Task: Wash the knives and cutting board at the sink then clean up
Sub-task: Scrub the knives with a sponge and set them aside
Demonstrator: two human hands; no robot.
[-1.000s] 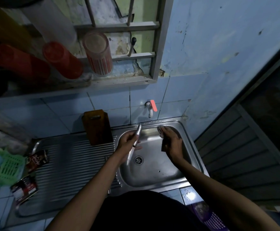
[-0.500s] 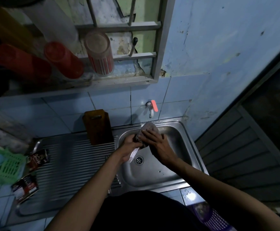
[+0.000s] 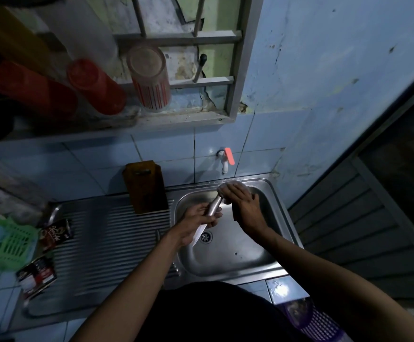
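Over the round-cornered steel sink [image 3: 270, 262], a smooth metal knife [image 3: 214, 206] is gripped by the curled fingers of the left hand [image 3: 196, 223]. What seems a pale sponge [image 3: 230, 187] is pinched against its far end by the right hand [image 3: 244, 206]. A brown wooden cutting board [image 3: 146, 186] leans upright at the ribbed drainer's far edge.

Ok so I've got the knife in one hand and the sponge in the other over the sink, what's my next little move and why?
Probably draw the sponge back down the knife toward the blade. Your right hand holds the sponge at the handle's far end, while your left hand grips the knife lower down, the pale blade pointing at the drain. The tap shows no running water, so keep scrubbing before rinsing.
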